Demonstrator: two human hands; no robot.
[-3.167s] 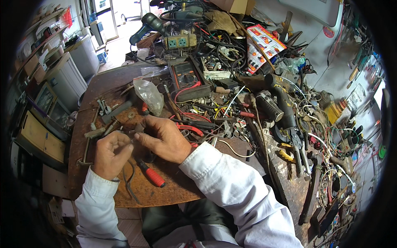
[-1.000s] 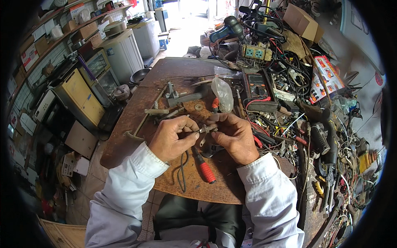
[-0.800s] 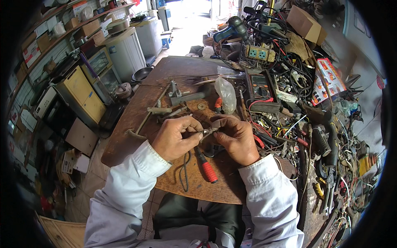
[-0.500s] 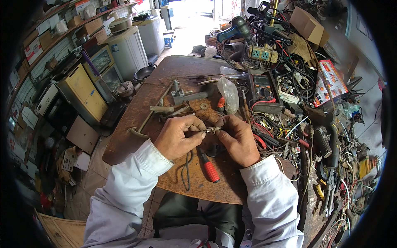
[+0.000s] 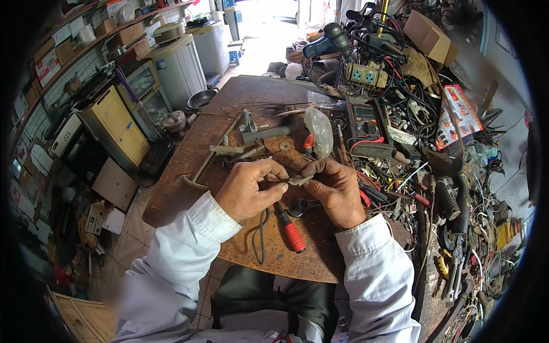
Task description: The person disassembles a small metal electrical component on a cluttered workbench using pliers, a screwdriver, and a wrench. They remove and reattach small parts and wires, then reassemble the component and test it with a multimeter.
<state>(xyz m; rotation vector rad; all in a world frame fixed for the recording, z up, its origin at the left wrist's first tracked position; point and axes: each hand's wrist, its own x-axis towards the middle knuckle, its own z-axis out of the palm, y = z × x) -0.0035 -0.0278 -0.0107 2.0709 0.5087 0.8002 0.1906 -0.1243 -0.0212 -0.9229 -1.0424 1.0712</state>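
Observation:
A small, pale, flat part with a metallic look [image 5: 299,180] is held between my two hands above the workbench; its kind is too small to tell. My left hand [image 5: 251,186] pinches its left end, or a thin dark piece joined to it. The fingers of my right hand [image 5: 336,193] close on its right end. Below my left hand a dark cord [image 5: 255,240] hangs in a loop; where it leads is hidden. A screwdriver with a red handle [image 5: 292,233] lies on the bench beneath my hands. Just behind it rests a dark metal tool [image 5: 303,207], partly covered.
The worn wooden bench [image 5: 189,200] carries metal pieces [image 5: 226,150] and a clear plastic bag [image 5: 320,130]. To the right, a multimeter [image 5: 364,119] sits amid piled cables and tools. A blue drill [image 5: 327,41] stands behind. Old appliances [image 5: 117,128] line the left side.
My right hand has turned slightly and shifted a little right, so more of the small part shows between my fingers. My left hand keeps its pinch almost in place.

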